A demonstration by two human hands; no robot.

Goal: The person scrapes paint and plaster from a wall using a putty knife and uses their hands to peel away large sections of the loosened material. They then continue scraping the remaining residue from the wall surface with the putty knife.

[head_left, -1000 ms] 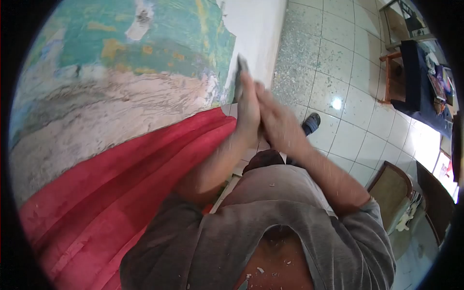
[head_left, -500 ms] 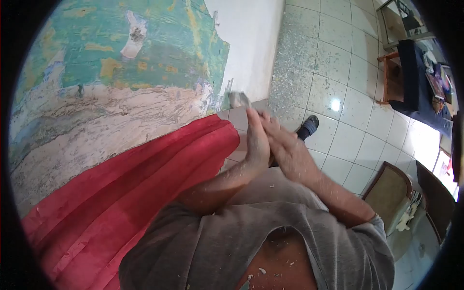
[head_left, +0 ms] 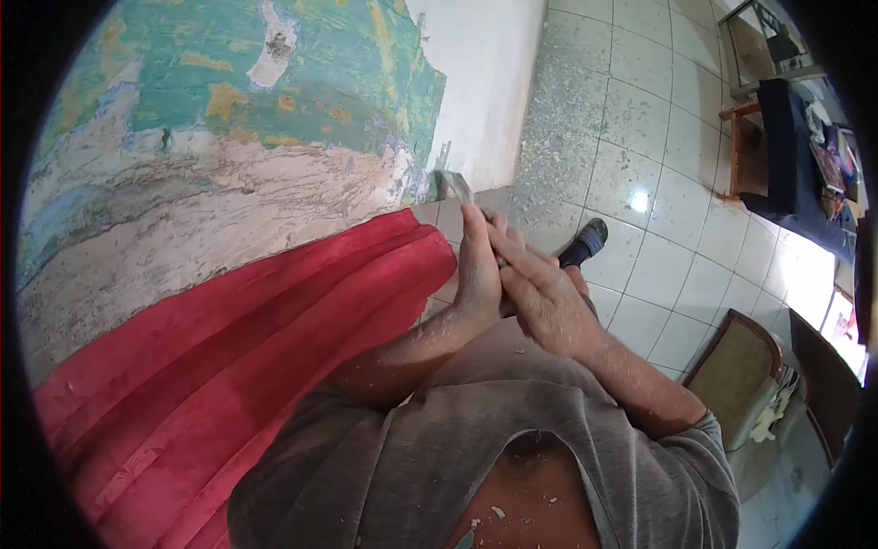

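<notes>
A paint scraper [head_left: 455,187] points up and away from my hands, its flat metal blade by the lower corner of the peeling wall [head_left: 302,119]. Around its handle my left hand [head_left: 479,274] is closed, thumb pointing up along the tool. My right hand [head_left: 547,297] presses against it from the other side, its fingers lying over the left hand's fingers. Most of the handle is hidden between the palms. Pale dust and flakes speckle both forearms. Green paint, yellow patches and bare plaster show on the wall.
A red cloth [head_left: 302,320] drapes along the wall's foot at left. Paint chips litter the tiled floor [head_left: 631,137]. A sandalled foot [head_left: 588,240] stands ahead. To the right are a cushioned chair [head_left: 736,361] and a dark-covered table [head_left: 777,137] with items on it.
The wall and cloth sit slightly further right and higher in view. My hands stay together on the scraper, which looks less blurred, and the right fingers lie straighter across.
</notes>
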